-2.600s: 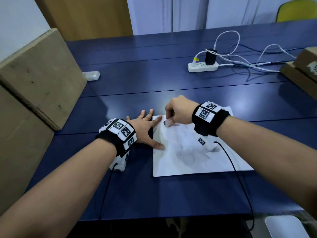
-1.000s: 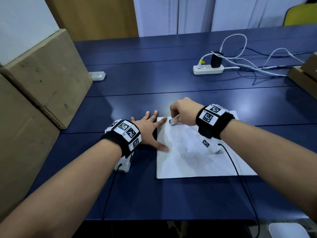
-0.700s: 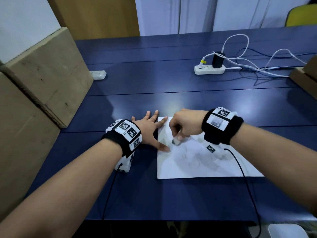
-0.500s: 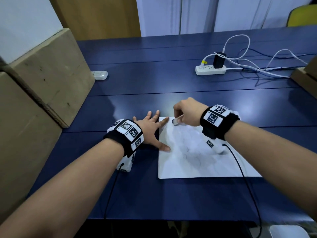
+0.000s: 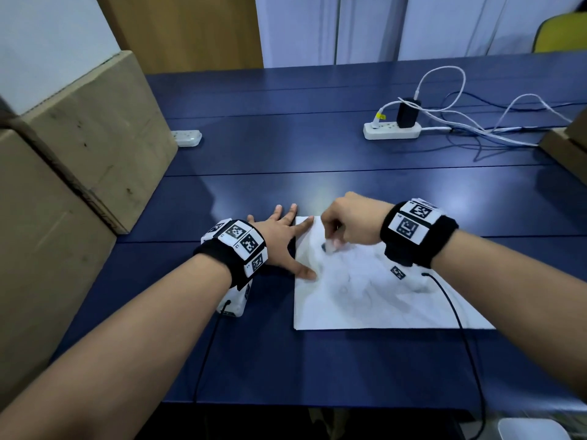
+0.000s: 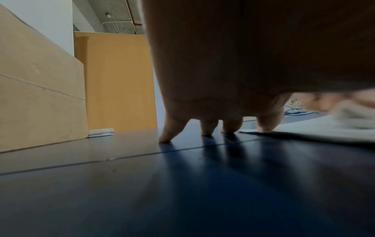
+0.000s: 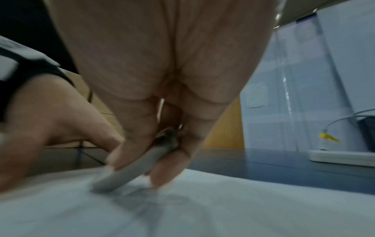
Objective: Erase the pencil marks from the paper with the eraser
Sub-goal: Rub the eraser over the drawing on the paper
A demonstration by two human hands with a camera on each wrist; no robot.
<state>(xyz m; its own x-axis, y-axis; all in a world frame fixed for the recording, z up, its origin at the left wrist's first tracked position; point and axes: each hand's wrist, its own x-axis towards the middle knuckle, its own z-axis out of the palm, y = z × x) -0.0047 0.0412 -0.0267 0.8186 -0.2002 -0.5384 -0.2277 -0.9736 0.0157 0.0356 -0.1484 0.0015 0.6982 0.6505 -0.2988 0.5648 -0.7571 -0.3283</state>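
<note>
A white sheet of paper [image 5: 374,300] with faint grey pencil marks [image 5: 355,287] lies on the blue table [image 5: 286,154]. My right hand [image 5: 352,222] pinches a small white eraser [image 5: 330,247] between thumb and fingers and presses its tip on the paper's upper left part; in the right wrist view the eraser [image 7: 129,170] slants down onto the sheet [image 7: 223,208]. My left hand [image 5: 282,236] lies flat with fingers spread, its thumb and forefinger on the paper's left edge. In the left wrist view its fingertips [image 6: 265,126] press the table and the paper's corner [image 6: 314,131].
Cardboard boxes [image 5: 79,160] stand along the left. A white power strip [image 5: 392,130] with a black charger and tangled cables lies at the back right, a smaller white strip [image 5: 187,137] at the back left. Another box [image 5: 568,144] sits at the right edge.
The right hand has rubbed the eraser back and forth over the paper's upper left, now nearer me than half a second ago. The left hand stayed flat on the paper's edge.
</note>
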